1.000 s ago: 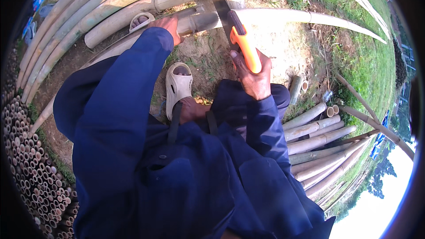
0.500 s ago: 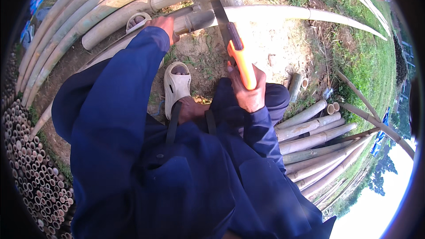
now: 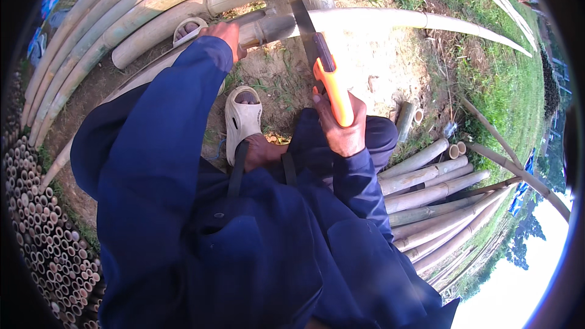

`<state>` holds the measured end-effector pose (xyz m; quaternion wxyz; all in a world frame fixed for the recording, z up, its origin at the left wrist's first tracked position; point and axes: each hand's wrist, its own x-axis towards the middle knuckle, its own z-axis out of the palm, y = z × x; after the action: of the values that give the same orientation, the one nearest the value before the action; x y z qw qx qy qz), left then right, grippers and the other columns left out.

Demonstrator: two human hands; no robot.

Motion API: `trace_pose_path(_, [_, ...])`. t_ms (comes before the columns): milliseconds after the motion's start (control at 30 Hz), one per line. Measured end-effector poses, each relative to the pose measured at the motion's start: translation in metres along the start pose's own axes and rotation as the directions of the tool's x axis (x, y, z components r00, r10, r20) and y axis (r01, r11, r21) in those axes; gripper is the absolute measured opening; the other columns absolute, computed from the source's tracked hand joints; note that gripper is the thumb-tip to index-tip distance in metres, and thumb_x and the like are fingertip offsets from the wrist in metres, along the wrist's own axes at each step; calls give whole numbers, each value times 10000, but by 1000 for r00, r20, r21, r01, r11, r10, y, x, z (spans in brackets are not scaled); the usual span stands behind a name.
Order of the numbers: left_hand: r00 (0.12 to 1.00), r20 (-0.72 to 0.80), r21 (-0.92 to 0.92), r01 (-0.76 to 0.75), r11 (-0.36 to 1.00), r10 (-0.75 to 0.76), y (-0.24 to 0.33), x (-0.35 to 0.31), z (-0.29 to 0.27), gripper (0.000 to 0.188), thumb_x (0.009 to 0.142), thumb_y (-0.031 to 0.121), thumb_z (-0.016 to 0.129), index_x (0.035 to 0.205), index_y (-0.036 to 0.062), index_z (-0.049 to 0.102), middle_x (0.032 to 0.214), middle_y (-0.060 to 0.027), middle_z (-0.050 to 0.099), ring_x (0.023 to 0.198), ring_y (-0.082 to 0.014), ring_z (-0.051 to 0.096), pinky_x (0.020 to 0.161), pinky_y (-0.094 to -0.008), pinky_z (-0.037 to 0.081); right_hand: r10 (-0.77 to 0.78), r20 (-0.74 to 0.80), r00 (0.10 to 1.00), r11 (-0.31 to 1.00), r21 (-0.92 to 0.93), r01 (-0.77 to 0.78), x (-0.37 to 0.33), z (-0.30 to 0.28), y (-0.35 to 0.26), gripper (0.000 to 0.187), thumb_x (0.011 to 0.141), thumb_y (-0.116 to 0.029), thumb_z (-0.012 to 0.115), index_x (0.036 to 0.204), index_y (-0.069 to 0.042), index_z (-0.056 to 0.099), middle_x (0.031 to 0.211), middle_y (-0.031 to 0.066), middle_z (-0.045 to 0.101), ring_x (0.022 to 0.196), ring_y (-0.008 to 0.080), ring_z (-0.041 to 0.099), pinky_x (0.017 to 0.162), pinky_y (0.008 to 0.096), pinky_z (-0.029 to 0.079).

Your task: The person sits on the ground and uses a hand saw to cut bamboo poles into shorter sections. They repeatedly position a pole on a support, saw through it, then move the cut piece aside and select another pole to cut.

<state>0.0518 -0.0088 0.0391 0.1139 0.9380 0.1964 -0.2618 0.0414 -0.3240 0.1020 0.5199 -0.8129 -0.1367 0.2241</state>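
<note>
Bare dirt among bamboo poles (image 3: 420, 176), right hand (image 3: 342, 128) fingers clenched round saw (image 3: 326, 76) (left hand (image 3: 224, 35) pressing bamboo pole (image 3: 365, 19)).

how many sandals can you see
2. One pale sandal is on the foot on the bare ground just left of the saw's orange handle. The other sandal is farther up, by the bamboo pole that the left hand steadies, partly hidden.

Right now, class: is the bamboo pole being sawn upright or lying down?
Lying down. The bamboo pole runs level above the ground, left hand steadying it, hand saw crossing it.
</note>
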Motion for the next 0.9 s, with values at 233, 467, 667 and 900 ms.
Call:
trace_pose_path(233, [998, 14, -29, 57, 998, -57, -10, -4, 2, 556, 811, 349, 840, 1242, 45, 663, 1186, -222, 735, 1157, -381, 698, 1043, -482, 504, 160, -7, 987, 986, -38, -160, -113, -51, -29, 339, 931, -56, 716, 1259, 28, 700, 865, 100, 749, 729, 151, 708, 690, 293, 556])
trace_pose_path(467, [998, -31, -18, 55, 998, -55, -2, -9, 0, 544, 811, 354, 838, 1229, 51, 665, 1181, -214, 736, 1167, -375, 692, 1042, -483, 498, -11, 18, 1000, 999, 48, 10, -1, -1, -5, 155, 939, -71, 739, 1038, 44, 704, 791, 52, 687, 683, 95, 591, 635, 298, 496])
trace_pose_path(667, [998, -7, -23, 58, 998, -58, -10, -10, -3, 535, 815, 372, 826, 1216, 54, 668, 1178, -211, 736, 1158, -385, 693, 1036, -489, 497, 16, 17, 1000, 993, -120, -13, -99, -43, -23, 258, 908, -40, 722, 1152, 43, 713, 806, 122, 726, 713, 194, 714, 696, 335, 557])
trace_pose_path(900, [999, -1, -10, 48, 999, -48, -2, -6, -6, 571, 811, 388, 834, 1245, 61, 661, 1177, -211, 738, 1149, -384, 699, 1035, -489, 498, 38, 7, 999, 999, 37, -38, -11, -6, -12, 158, 928, -67, 733, 1029, 46, 689, 743, 91, 674, 663, 127, 598, 649, 311, 512])
